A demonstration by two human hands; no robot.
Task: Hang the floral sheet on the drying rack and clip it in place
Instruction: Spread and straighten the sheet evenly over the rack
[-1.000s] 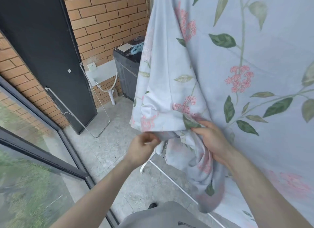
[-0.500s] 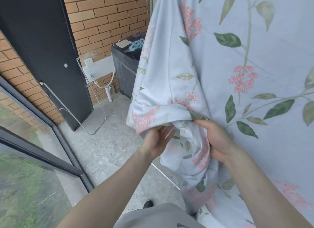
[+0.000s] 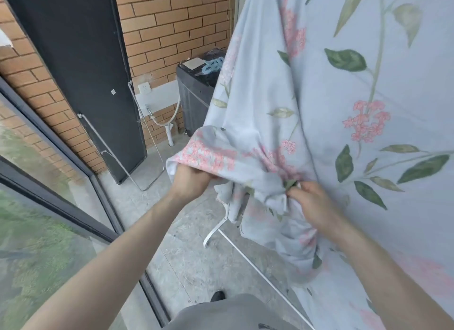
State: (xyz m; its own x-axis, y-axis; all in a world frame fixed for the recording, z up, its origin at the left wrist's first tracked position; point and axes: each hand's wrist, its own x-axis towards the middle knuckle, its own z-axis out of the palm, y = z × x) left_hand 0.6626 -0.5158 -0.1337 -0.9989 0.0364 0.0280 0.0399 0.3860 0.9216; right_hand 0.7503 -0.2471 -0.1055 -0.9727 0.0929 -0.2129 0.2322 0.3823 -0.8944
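Both hands grip hanging floral sheet [image 3: 331, 96]: left hand [image 3: 190, 179] fisted under bunched hem, right hand [image 3: 312, 204] fingers pinch gathered fold.

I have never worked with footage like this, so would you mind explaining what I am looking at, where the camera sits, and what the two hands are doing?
There is no machine here: the picture comes from one wide-angle camera worn on a person's head, looking forward and down, so both bare arms reach in from the bottom edge. The big pale blue cloth with pink flowers and green leaves is the floral sheet, hanging down on the right. The left hand holds a bunched fold of its lower edge from underneath; the right hand pinches the gathered cloth beside it. The thin white tube near the floor is a leg of the drying rack. Behind stand a brick wall, a dark door and a dark washing machine with light blue items, too small to identify, on top. No clip is in either hand.
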